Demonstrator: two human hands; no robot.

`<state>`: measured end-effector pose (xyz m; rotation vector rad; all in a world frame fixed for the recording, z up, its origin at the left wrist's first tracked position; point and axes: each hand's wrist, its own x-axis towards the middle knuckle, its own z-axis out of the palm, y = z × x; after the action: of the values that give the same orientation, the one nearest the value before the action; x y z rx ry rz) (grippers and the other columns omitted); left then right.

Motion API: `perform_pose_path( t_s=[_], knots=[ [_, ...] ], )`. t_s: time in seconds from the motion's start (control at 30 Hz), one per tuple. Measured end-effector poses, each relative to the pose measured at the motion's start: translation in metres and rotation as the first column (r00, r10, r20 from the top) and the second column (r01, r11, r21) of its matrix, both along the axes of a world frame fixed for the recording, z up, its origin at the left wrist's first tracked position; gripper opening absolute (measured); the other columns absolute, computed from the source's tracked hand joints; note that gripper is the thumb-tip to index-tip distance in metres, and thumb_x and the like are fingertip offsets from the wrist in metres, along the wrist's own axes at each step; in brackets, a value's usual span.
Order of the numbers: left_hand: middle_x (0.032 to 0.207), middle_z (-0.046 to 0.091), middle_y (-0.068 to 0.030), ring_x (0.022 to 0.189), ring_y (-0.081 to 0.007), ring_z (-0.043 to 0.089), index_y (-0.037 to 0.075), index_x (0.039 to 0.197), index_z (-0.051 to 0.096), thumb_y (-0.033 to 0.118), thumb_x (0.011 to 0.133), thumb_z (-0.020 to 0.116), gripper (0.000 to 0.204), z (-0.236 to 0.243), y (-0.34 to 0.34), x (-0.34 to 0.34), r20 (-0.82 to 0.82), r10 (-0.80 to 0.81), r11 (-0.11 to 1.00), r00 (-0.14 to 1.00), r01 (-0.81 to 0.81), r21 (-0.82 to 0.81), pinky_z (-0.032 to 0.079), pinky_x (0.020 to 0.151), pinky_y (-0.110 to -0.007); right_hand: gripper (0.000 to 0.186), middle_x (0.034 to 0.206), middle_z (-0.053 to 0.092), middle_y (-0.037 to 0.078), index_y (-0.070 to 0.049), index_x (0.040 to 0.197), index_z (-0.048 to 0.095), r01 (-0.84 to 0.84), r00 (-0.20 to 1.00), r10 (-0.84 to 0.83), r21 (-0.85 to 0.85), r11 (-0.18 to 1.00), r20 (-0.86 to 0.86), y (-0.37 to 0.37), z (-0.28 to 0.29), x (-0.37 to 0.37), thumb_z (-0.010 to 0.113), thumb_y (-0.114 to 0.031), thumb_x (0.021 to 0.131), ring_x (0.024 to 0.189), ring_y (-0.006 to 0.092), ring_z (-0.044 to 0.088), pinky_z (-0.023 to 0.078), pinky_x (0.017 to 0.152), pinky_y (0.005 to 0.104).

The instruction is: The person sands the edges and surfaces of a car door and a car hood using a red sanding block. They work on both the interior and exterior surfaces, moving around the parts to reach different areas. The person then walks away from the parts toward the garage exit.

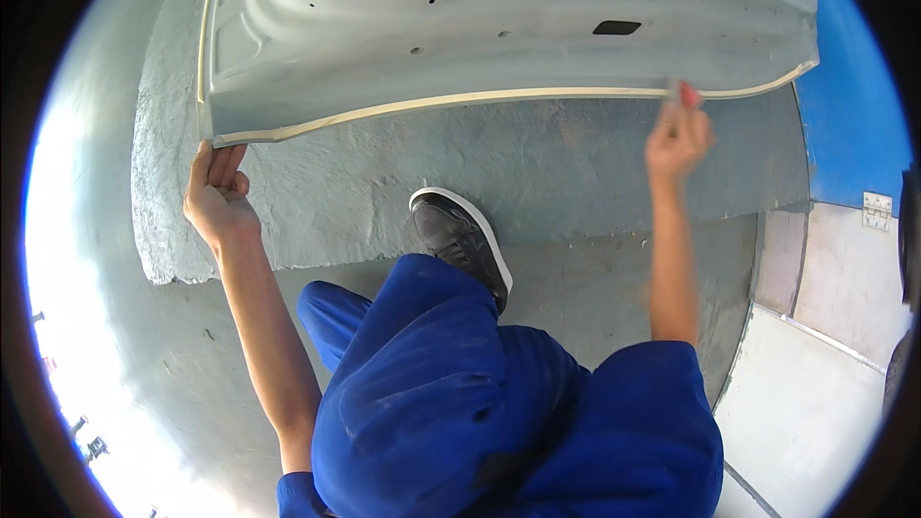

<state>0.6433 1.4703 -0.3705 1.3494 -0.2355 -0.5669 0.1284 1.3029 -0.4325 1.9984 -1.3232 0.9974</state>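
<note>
A grey metal vehicle panel, with small holes and dark rectangular cutouts, fills the top of the view. A thin cream strip runs along its near edge and up its left side; I cannot tell if it is tape or sealant. My left hand is at the panel's near left corner, its thumb and fingers closed on the edge. Toward the right part of the same edge, my right hand is closed around a small tool with a red part, blurred by motion. The tool's kind does not show.
Beneath the panel lies a raised grey step with a rough edge. My dark shoe with a white sole rests at its front. At right stand a blue surface, a metal hinge and pale panels.
</note>
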Motion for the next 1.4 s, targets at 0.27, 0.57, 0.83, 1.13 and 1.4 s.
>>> perform_pose_path(
  t_s=[0.27,0.57,0.83,1.13,1.4],
  knots=[
    [0.098,0.074,-0.0188,0.092,-0.0252,0.074,-0.005,0.108,0.067,0.017,0.096,0.063,0.025,0.004,0.004,0.006,-0.018,-0.038,0.999,0.999,0.038,0.02,0.034,0.052,-0.027,0.04,0.09,0.071,0.012,-0.006,0.122,0.071,-0.235,0.941,0.228,-0.004,0.972,0.251,0.031,-0.008,0.116,0.067,-0.002,0.083,0.064,0.0254,0.055,0.041,0.059,0.0391],
    [0.103,0.075,-0.0147,0.096,-0.0255,0.073,0.0,0.111,0.067,0.019,0.097,0.06,0.025,0.009,-0.002,0.012,-0.171,-0.158,0.986,0.973,0.165,0.033,0.039,0.058,-0.03,0.022,0.083,0.059,0.009,-0.004,0.101,0.073,-0.661,0.728,0.521,0.256,0.705,0.445,0.118,0.018,0.384,0.066,-0.008,0.081,0.078,0.0267,0.062,0.044,0.071,0.0422],
    [0.1,0.075,-0.0123,0.091,-0.0217,0.074,0.0,0.105,0.068,0.02,0.095,0.059,0.024,0.016,0.003,0.015,-0.121,-0.164,0.977,0.979,0.178,0.118,0.045,0.061,-0.03,0.033,0.105,0.069,0.012,-0.017,0.122,0.072,-0.847,0.529,0.422,0.485,0.217,0.736,0.119,0.038,0.305,0.07,-0.02,0.089,0.096,0.03,0.068,0.054,0.083,0.0382],
    [0.09,0.075,-0.0165,0.084,-0.0243,0.075,-0.009,0.103,0.07,0.016,0.092,0.061,0.029,0.016,0.002,0.006,-0.088,-0.146,0.988,0.985,0.15,0.042,0.05,0.058,-0.03,0.04,0.104,0.064,0.012,-0.009,0.119,0.071,-0.751,0.656,0.445,0.469,0.466,0.609,0.103,0.074,0.268,0.079,-0.019,0.081,0.095,0.0305,0.064,0.051,0.085,0.0374],
    [0.088,0.075,-0.0177,0.082,-0.023,0.074,-0.009,0.098,0.072,0.02,0.094,0.063,0.031,0.006,0.005,0.006,-0.032,-0.156,0.988,0.987,0.156,-0.003,0.049,0.057,-0.029,0.057,0.121,0.053,0.017,-0.009,0.129,0.064,-0.789,0.607,0.613,0.477,0.388,0.505,0.073,0.108,0.287,0.081,-0.014,0.075,0.108,0.036,0.057,0.049,0.092,0.0421]
  ],
)
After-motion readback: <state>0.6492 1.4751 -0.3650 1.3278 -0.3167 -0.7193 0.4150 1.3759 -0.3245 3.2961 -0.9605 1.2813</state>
